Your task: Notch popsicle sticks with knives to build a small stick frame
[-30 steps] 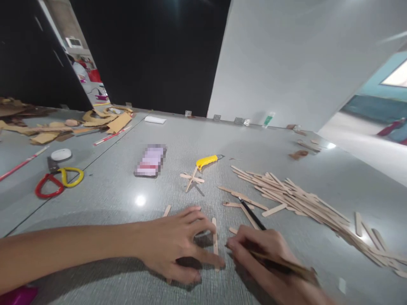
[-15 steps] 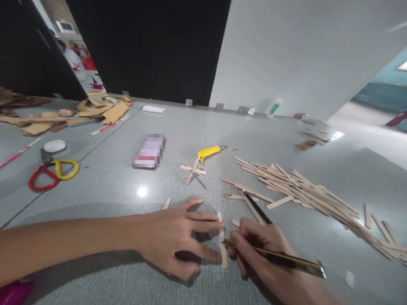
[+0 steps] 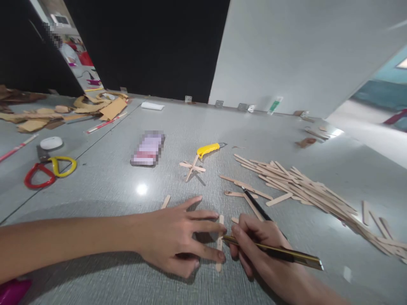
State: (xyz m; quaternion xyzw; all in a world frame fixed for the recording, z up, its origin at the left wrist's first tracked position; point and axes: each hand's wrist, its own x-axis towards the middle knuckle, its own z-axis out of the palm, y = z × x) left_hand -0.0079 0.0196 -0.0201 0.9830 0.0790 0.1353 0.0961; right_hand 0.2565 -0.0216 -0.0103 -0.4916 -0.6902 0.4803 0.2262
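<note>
My left hand [image 3: 178, 237] lies with its fingers spread, the fingertips pressing a wooden craft stick [image 3: 218, 266] onto the table. A small mark shows on the stick between those fingertips. In the closed fingers of my right hand [image 3: 254, 241] is a slim gold-and-black craft knife [image 3: 292, 255], its tip at the stick's right edge. Just beyond that hand lies a black pen [image 3: 257, 205] among a few loose craft sticks [image 3: 238, 194]. Farther out, crossed sticks [image 3: 192, 166] form a small star shape, touching a yellow-handled knife [image 3: 208, 150].
A heap of craft sticks [image 3: 305, 188] spreads across the right side. A phone [image 3: 148, 148], scissors with red and yellow handles [image 3: 40, 176] and a white mouse [image 3: 51, 143] are to the left. Cardboard scraps [image 3: 112, 109] lie at the back left, before the black panel [image 3: 149, 46].
The held-down stick has turned slightly, its near end shifting left, and a small mark on it now shows. The knife tip stays beside it. My left fingers have shifted slightly right.
</note>
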